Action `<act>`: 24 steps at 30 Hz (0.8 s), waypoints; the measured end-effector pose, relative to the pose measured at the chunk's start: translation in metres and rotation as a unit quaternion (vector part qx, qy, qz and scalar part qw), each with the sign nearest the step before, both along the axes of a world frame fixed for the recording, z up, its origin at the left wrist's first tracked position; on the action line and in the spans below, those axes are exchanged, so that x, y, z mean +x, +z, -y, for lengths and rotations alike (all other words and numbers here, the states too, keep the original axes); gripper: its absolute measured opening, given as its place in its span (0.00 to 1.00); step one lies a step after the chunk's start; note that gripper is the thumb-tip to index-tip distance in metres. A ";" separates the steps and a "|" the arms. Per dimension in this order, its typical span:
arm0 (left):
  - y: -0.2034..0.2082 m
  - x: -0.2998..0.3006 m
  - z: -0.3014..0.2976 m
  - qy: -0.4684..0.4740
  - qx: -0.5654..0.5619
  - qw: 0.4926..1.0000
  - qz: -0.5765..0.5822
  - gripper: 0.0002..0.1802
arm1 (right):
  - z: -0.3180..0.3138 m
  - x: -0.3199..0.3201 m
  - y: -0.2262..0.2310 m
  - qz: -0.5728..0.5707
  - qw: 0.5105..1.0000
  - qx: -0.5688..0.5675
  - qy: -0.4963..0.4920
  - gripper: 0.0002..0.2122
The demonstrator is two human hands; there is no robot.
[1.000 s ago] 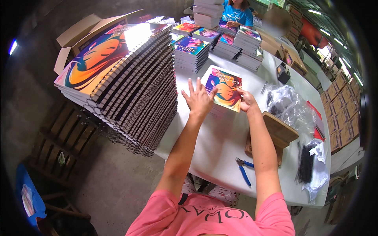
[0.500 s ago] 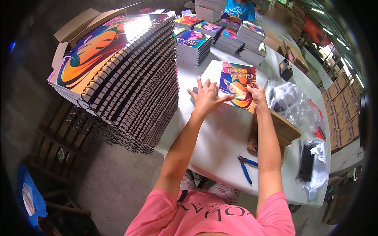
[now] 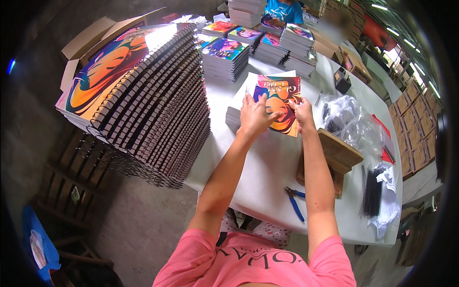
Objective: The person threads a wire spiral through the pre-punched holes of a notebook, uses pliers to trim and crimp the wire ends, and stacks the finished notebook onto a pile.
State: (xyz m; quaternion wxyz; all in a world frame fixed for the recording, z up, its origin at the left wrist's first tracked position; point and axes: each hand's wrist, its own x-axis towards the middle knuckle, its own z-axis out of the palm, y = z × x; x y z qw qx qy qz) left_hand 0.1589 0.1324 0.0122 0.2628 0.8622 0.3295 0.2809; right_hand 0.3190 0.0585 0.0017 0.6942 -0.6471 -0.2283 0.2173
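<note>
A notebook with a colourful illustrated cover is between my hands above the white table, its printed title upside down to me. My right hand pinches its right edge, thumb on the cover. My left hand lies over the left edge with its fingers stretched and apart, thumb reaching across the cover. White pages stick out beyond the cover's far edge. Partly hidden by my left hand, a stack of pages rests on the table. By my right forearm stands a wooden block stand. Blue-handled pliers lie nearer me.
A tall stack of wire-bound notebooks rises at the left. Several notebook stacks stand at the back, near a person in a blue shirt. To the right are clear plastic bags, black binding wires and cardboard boxes.
My left hand has come down from above the left edge onto the notebook, its fingers less widely spread. The right hand keeps its pinch and has shifted slightly. The view has turned a little.
</note>
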 end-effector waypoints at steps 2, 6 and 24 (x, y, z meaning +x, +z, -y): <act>0.011 -0.004 -0.001 -0.001 -0.040 0.998 0.055 0.48 | 0.001 -0.004 0.000 0.021 1.000 -0.007 -0.020 0.10; 0.016 -0.008 -0.030 0.025 -0.222 0.951 0.215 0.53 | 0.002 -0.004 0.003 -0.044 0.997 0.054 0.021 0.08; -0.052 -0.144 0.087 -0.058 -0.360 0.817 0.447 0.48 | 0.154 -0.136 0.078 0.439 0.883 -0.035 0.161 0.11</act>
